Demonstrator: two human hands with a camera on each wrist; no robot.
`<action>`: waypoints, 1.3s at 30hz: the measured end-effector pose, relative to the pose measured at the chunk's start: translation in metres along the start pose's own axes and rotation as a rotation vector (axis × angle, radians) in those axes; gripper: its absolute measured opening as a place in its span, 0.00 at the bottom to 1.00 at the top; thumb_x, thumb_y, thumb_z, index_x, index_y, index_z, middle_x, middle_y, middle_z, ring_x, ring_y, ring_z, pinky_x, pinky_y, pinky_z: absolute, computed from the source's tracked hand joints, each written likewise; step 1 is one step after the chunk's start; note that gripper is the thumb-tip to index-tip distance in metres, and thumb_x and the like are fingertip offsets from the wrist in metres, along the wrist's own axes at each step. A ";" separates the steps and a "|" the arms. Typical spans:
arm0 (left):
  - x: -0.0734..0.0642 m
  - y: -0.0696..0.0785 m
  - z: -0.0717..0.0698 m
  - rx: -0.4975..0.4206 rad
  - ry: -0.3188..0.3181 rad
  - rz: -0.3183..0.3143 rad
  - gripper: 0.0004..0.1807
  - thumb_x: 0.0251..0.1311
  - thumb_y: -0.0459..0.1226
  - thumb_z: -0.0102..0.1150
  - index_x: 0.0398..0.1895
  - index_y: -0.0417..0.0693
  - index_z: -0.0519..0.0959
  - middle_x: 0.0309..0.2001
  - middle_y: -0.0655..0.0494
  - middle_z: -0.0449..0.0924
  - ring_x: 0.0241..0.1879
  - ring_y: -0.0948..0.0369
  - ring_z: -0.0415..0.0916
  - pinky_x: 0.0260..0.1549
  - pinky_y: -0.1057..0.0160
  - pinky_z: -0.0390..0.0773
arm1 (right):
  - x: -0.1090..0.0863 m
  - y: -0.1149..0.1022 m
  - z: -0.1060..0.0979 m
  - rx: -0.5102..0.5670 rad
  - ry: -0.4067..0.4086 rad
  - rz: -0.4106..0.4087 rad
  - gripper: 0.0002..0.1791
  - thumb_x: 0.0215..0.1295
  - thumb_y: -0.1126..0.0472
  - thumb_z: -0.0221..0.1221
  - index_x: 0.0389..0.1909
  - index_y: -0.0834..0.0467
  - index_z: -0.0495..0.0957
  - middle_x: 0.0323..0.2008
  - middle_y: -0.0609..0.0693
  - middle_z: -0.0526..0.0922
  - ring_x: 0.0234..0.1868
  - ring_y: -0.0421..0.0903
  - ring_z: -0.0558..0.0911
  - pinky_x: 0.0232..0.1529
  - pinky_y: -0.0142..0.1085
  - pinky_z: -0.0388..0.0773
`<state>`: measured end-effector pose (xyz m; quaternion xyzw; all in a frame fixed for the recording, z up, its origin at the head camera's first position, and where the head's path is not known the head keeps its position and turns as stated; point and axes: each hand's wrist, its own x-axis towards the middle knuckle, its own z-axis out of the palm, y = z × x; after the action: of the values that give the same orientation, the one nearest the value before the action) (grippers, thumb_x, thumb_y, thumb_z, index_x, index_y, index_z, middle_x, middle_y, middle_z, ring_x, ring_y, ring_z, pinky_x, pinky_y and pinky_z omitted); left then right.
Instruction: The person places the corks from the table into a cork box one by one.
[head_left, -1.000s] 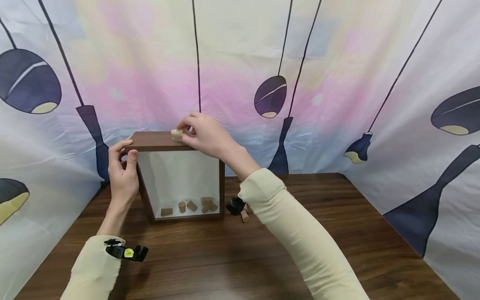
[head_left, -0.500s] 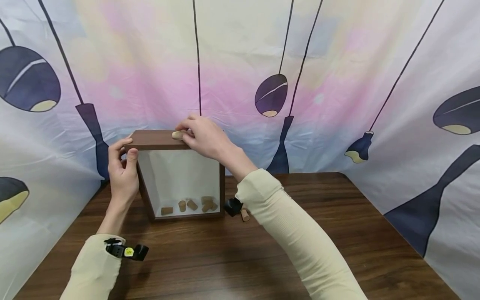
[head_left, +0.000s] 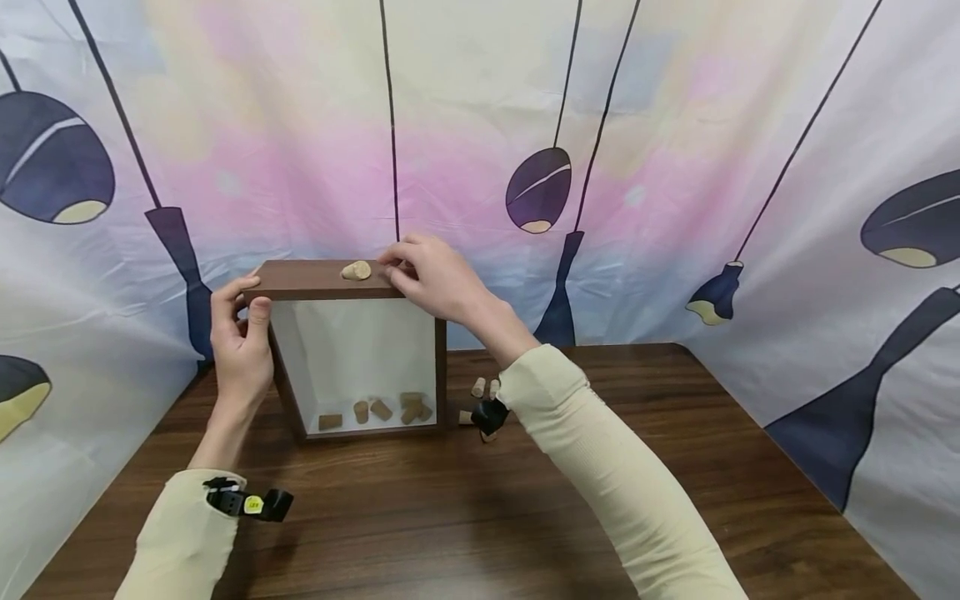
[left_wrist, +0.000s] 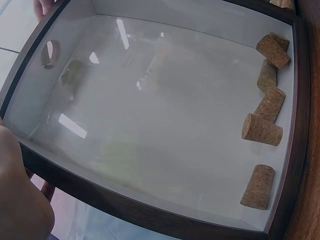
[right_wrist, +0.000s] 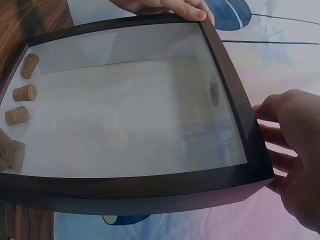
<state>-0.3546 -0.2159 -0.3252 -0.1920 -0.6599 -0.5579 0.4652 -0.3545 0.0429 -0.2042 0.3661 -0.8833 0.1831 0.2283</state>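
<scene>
A brown shadow box [head_left: 322,286] with a clear front stands upright on the table. My left hand [head_left: 243,350] grips its upper left corner, thumb at the front and fingers over the top. On the top face lies a pale cork [head_left: 356,271], tilted on its side, at or over a round hole [left_wrist: 50,54] that shows from inside. My right hand [head_left: 435,279] is just right of that cork and apart from it, with loosely bent fingers at the box's top right. Several corks, among them one cork [left_wrist: 262,131], lie inside along the bottom.
Several loose corks, such as one cork [head_left: 478,387], lie on the wooden table [head_left: 420,517] right of the box, partly behind the right wrist camera [head_left: 490,414]. A printed cloth [head_left: 465,125] hangs behind and around the table.
My right hand has let go of the cork and moved right, leaving it on the box top. The left hand keeps its grip. More loose corks show beside the right wrist.
</scene>
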 end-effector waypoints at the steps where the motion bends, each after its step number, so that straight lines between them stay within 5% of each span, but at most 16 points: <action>1: 0.000 -0.001 0.000 -0.001 0.003 -0.003 0.22 0.75 0.39 0.48 0.65 0.34 0.68 0.69 0.46 0.70 0.38 0.68 0.64 0.33 0.72 0.60 | 0.001 0.000 0.001 -0.009 -0.004 -0.014 0.14 0.75 0.58 0.53 0.54 0.53 0.82 0.48 0.47 0.82 0.48 0.41 0.79 0.52 0.32 0.74; 12: -0.001 -0.003 -0.002 0.010 -0.004 -0.008 0.21 0.75 0.38 0.48 0.65 0.34 0.68 0.69 0.46 0.70 0.36 0.68 0.63 0.33 0.72 0.60 | 0.013 -0.015 0.007 -0.115 -0.078 -0.049 0.20 0.76 0.53 0.52 0.65 0.51 0.75 0.58 0.46 0.82 0.56 0.43 0.80 0.67 0.36 0.66; 21: -0.001 -0.003 -0.001 0.007 -0.003 -0.005 0.21 0.75 0.37 0.48 0.65 0.33 0.68 0.69 0.47 0.70 0.40 0.68 0.66 0.34 0.71 0.61 | 0.024 -0.024 0.012 -0.031 0.007 0.064 0.12 0.75 0.54 0.54 0.52 0.50 0.82 0.49 0.42 0.86 0.48 0.37 0.83 0.49 0.30 0.76; 25: -0.003 0.001 0.001 0.003 -0.009 -0.012 0.21 0.75 0.37 0.48 0.65 0.33 0.67 0.69 0.47 0.70 0.41 0.69 0.66 0.34 0.71 0.61 | 0.024 -0.025 0.016 -0.043 0.035 0.047 0.10 0.74 0.57 0.55 0.46 0.50 0.85 0.44 0.42 0.87 0.45 0.36 0.83 0.47 0.28 0.76; 32: -0.001 0.008 0.001 -0.012 -0.006 -0.004 0.21 0.75 0.37 0.48 0.65 0.33 0.68 0.69 0.47 0.70 0.42 0.69 0.67 0.34 0.71 0.61 | 0.021 -0.023 0.014 -0.096 -0.019 0.026 0.14 0.76 0.49 0.52 0.50 0.45 0.84 0.47 0.40 0.83 0.49 0.38 0.80 0.57 0.35 0.71; 39: 0.000 0.021 0.001 -0.024 -0.012 -0.002 0.21 0.75 0.37 0.49 0.64 0.32 0.68 0.68 0.43 0.69 0.43 0.69 0.67 0.35 0.71 0.61 | 0.010 -0.013 0.004 -0.011 0.034 0.050 0.12 0.75 0.52 0.54 0.48 0.48 0.85 0.45 0.41 0.83 0.47 0.38 0.81 0.52 0.33 0.73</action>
<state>-0.3383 -0.2084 -0.3134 -0.2000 -0.6560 -0.5653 0.4583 -0.3525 0.0269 -0.2004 0.3396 -0.8891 0.1900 0.2408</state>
